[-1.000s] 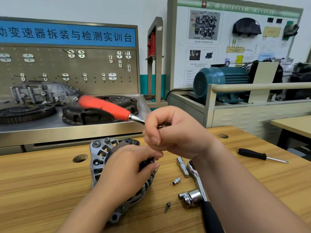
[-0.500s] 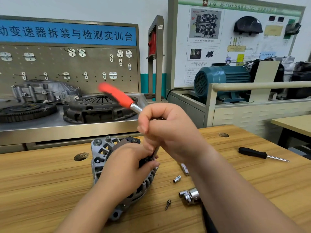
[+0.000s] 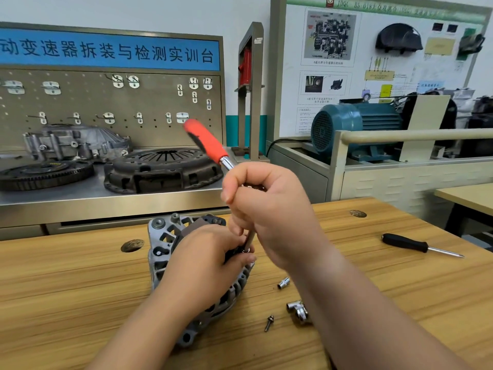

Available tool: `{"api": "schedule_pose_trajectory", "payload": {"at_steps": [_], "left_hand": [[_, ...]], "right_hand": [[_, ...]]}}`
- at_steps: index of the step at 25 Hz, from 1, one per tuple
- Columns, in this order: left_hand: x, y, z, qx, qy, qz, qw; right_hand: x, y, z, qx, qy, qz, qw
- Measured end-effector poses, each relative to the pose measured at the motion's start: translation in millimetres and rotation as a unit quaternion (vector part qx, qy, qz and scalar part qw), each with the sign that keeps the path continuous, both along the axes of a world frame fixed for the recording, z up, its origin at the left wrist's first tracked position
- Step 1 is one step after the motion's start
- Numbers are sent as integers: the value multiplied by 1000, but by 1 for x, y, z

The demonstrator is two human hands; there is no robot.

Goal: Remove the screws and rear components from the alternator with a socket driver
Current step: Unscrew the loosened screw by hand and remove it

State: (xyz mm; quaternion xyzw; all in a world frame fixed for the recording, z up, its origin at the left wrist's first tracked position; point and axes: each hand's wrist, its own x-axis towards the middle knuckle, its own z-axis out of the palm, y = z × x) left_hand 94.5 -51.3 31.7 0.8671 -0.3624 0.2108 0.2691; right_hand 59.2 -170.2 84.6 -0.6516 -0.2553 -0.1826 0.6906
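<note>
**Socket driver applied to alternator**

The alternator (image 3: 158,249) lies near the rear edge of the worktop (image 3: 66,303). The left hand (image 3: 202,265) grips its top. The right hand (image 3: 269,209) is clenched around the socket driver (image 3: 206,141), whose tip is at the alternator.

A blue banner (image 3: 106,50) across the top of the pegboard stand (image 3: 106,102) behind the desk carries large white Chinese characters reading "动变速器拆装与检测实训台". Its left end is cut off by the frame edge. On the white display board (image 3: 346,84) to the right, a green header strip (image 3: 400,9) bears a small red logo (image 3: 330,1). After it comes pale lettering that begins "JDQC BS-018" and runs on in Chinese characters too blurred to read. The captions under the board's two photographs and the labels on its wiring diagram (image 3: 384,76) are too small to make out.
</note>
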Motion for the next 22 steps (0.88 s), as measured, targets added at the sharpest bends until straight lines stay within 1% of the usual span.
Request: {"api": "schedule_pose_trajectory", "payload": {"at_steps": [1, 3, 4, 5, 6, 7, 9, 11, 12, 13, 14, 15, 17, 19, 20, 21, 22], "left_hand": [[0, 1, 0, -12, 3, -1, 1000], [2, 2, -2, -14, 10, 1, 1000], [2, 2, -2, -9, 8, 4, 1000], [2, 2, -3, -3, 7, 4, 1000], [1, 1, -2, -2, 6, 2, 1000], [0, 1, 0, 1, -1, 1, 1000], [-1, 0, 2, 2, -18, 2, 1000], [-1, -1, 3, 2, -8, -10, 1000], [0, -1, 3, -3, -6, -16, 1000], [0, -1, 2, -4, -6, -20, 1000], [0, 0, 1, -3, -4, -16, 1000], [1, 1, 0, 0, -2, -9, 1000], [2, 2, -1, -4, -1, -7, 1000], [2, 2, -1, -2, 2, -7, 1000], [3, 2, -1, -2, 1, -4, 1000], [3, 1, -1, -2, 0, -1, 1000], [3, 1, -1, -1, -1, 3, 1000]], "right_hand": [[1, -6, 6, -41, 12, 62, 997], [3, -17, 16, -115, 33, 184, 976], [3, -20, 19, -133, 42, 222, 965], [4, -21, 20, -133, 47, 238, 961], [5, -20, 19, -115, 52, 234, 964], [5, -17, 16, -83, 52, 204, 974], [3, -5, 5, -5, 29, 78, 997], [-1, 7, -6, 61, -10, -62, 996], [-3, 11, -9, 75, -21, -99, 992], [-4, 13, -10, 76, -24, -113, 990], [-4, 11, -8, 62, -18, -103, 993], [-2, 7, -4, 34, -4, -66, 997], [0, -6, 8, -51, 22, 69, 996], [1, -17, 18, -123, 36, 198, 972], [2, -20, 19, -133, 40, 223, 965], [3, -20, 19, -127, 42, 218, 967], [3, -17, 15, -103, 41, 183, 977]]}}
